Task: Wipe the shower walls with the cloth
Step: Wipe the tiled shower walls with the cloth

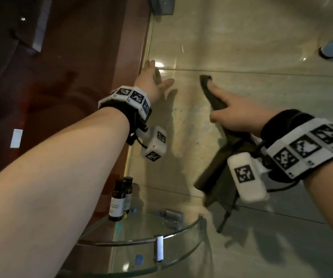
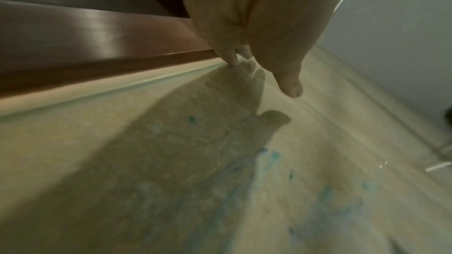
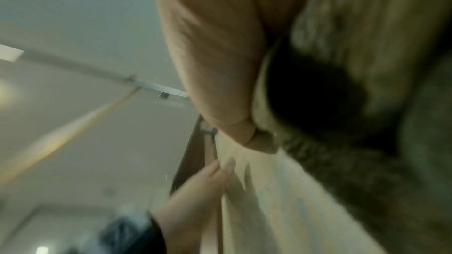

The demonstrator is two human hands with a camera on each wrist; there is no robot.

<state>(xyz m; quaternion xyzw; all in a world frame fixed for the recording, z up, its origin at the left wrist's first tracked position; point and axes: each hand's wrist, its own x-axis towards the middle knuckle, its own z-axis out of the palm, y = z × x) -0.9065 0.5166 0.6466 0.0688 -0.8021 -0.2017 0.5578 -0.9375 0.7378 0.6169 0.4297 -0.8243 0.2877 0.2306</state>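
The beige tiled shower wall (image 1: pixel 252 97) fills the head view, with faint blue-green smears (image 2: pixel 274 157) on it. My right hand (image 1: pixel 236 115) holds a dark olive cloth (image 1: pixel 217 161) against the wall, its fingers stretched along the cloth and the thumb curled at its edge. Most of the cloth (image 3: pixel 342 142) hangs down below the wrist. My left hand (image 1: pixel 153 83) lies flat on the wall near its left edge, fingers straight, and its fingertips (image 2: pixel 232 61) touch the tile beside the brown wooden frame (image 2: pixel 97 45).
A glass corner shelf (image 1: pixel 141 243) with a metal rail sits below the hands and carries two small dark bottles (image 1: pixel 119 199). The dark wooden door frame (image 1: pixel 133 47) borders the wall on the left. A metal bracket (image 1: pixel 161 5) is mounted at the top.
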